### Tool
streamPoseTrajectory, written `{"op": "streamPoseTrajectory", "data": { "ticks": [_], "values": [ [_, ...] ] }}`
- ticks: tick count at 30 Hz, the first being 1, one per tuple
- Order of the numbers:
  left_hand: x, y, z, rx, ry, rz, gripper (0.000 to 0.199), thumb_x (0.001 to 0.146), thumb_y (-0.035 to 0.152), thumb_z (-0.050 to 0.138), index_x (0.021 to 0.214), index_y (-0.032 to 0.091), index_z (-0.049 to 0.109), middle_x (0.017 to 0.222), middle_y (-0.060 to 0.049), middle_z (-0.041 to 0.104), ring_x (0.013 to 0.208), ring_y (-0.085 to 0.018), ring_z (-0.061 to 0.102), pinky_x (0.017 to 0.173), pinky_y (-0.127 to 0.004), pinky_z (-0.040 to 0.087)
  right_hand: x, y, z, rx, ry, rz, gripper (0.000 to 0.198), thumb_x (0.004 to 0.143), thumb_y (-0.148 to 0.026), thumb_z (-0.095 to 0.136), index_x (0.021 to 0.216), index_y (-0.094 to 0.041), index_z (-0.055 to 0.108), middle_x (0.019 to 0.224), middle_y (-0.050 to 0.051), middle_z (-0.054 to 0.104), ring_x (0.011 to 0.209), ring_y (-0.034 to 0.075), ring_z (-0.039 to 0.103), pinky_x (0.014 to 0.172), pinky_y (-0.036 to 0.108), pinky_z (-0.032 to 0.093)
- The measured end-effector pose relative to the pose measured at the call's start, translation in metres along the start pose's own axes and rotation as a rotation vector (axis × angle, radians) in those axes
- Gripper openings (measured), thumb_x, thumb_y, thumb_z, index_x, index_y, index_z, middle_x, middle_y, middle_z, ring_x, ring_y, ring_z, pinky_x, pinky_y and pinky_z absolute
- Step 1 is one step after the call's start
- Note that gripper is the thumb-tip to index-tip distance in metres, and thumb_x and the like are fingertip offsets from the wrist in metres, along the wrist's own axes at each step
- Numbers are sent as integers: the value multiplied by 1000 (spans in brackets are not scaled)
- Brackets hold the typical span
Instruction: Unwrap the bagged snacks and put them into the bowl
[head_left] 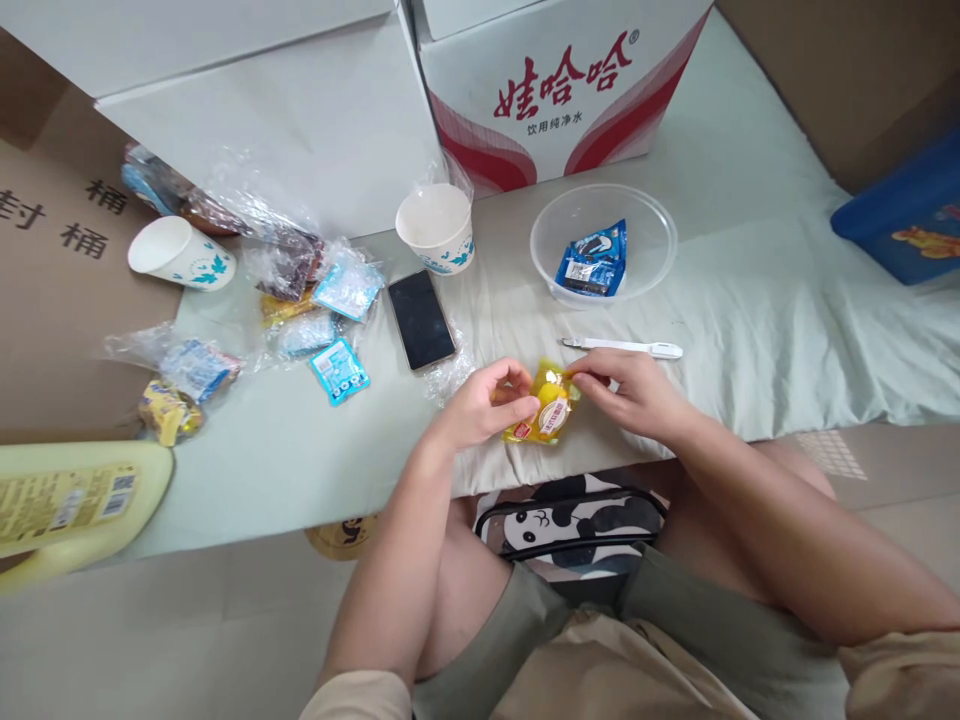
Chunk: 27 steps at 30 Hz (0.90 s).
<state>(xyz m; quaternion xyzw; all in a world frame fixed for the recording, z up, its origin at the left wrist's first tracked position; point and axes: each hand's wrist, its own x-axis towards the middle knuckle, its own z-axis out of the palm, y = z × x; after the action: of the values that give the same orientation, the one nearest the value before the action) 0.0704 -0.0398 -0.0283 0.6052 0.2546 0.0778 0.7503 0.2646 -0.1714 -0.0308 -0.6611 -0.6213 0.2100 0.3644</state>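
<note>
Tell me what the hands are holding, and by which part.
A yellow snack packet: the left hand holds it at its left side, and the right hand pinches its upper right edge.

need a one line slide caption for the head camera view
Left hand and right hand holding a yellow packet, with a clear bowl of blue packets beyond.

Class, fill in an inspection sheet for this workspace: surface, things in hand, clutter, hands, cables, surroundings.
Surface: wrinkled pale green cloth.
Things in hand: yellow packet, between both hands.
Clutter: phone, two paper cups, white-handled tool, clear bowl holding blue packets, wrapped snacks to the left.
Hands: left hand holds the packet's left side; right hand pinches its far right corner.
Cables: nothing seen.
Surroundings: white cartons behind, blue container at right, yellow jug at left.
</note>
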Motion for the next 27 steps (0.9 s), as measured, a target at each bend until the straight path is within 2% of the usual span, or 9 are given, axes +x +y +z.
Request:
{"op": "streamPoseTrajectory", "data": {
  "ticks": [2,5,7,10,14,18,21,25,27],
  "values": [
    [2,-1,5,59,20,-13,45,69,49,85,89,19,57,83,1,60,73,-12,60,67,-25,48,0,-1,3,5,-34,-43,24,95,-25,51,89,-18,73,74,5,70,64,15,61,63,27,45],
    [4,-2,12,114,138,12,42,71,44,82,97,20,57,90,1,61,73,-11,59,67,-24,46,-1,-4,9,37,-69,-86,26,98,-25,50,87,-17,72,73,5,68,64,14,59,62,26,43],
    [6,-1,15,142,133,12,37,74,41,78,98,20,59,86,1,60,69,-10,57,64,-23,45,-2,-4,12,54,-77,-100,27,99,-25,49,88,-17,72,75,5,69,65,14,60,61,26,43],
    [5,1,16,131,108,2,27,76,37,73,90,19,59,78,3,58,64,-9,53,60,-22,42,-2,-3,13,66,-80,-99,24,100,-29,53,95,-17,73,77,5,71,65,14,60,62,26,43],
    [4,2,16,94,149,20,25,71,29,72,89,20,57,83,2,59,61,-7,51,57,-21,41,-1,-2,11,88,-79,-154,22,100,-30,56,103,-17,73,81,5,72,68,14,61,63,26,45],
    [6,-1,15,190,180,51,20,75,35,68,74,18,58,67,3,55,59,-9,49,56,-22,38,-2,-4,11,102,-94,-206,21,100,-29,56,104,-17,73,85,6,74,72,15,65,65,27,48],
    [7,-3,14,252,234,77,21,76,35,67,69,18,57,65,2,56,60,-10,50,57,-23,40,-3,-4,14,79,-66,-156,21,100,-24,54,101,-18,74,84,5,74,72,15,66,65,27,47],
    [8,-7,14,309,124,25,15,78,32,67,79,18,66,73,0,65,66,-12,59,64,-26,45,-3,0,18,-8,-38,-39,18,97,-23,57,92,-20,74,83,4,74,71,16,66,66,28,46],
    [8,-9,15,349,113,13,15,80,32,64,80,18,69,74,0,67,68,-13,60,66,-27,46,-3,1,19,-60,-47,21,16,95,-23,59,88,-20,72,82,4,75,70,17,66,65,29,45]
  ]
}}
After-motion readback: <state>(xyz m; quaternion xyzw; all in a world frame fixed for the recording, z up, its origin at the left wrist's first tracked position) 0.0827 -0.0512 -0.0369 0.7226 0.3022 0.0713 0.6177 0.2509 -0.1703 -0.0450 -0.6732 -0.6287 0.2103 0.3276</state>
